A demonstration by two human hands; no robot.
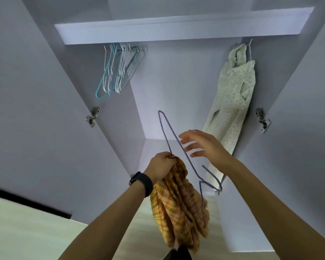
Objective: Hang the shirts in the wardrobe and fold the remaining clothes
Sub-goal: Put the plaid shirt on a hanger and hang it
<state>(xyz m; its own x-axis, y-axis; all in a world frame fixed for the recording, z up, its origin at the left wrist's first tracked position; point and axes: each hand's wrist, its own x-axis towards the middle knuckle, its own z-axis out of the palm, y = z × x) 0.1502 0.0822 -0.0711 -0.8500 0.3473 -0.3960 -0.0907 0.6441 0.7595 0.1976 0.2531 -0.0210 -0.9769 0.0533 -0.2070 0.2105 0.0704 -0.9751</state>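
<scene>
Wardrobe (173, 87) stands open (pale lilac inside), spare hangers (116, 70) bunched together

A: Where does the one view sit?
B: On the head, close behind the left hand (160, 166) and right hand (204, 145), wide-angle.
A: Facing?
B: Forward, past the hands into the wardrobe (176, 81); shelf (176, 29) above them, floor (36, 231) beneath.

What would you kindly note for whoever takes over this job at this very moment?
Left grip holds the bunched orange plaid shirt and a purple hanger together.
Right grip is open, beside the hanger wire, holding nothing.
Done: one floral garment hangs at the wardrobe's right; spare hangers hang at its left.
To do: hang the plaid shirt; folding not in view.
</scene>
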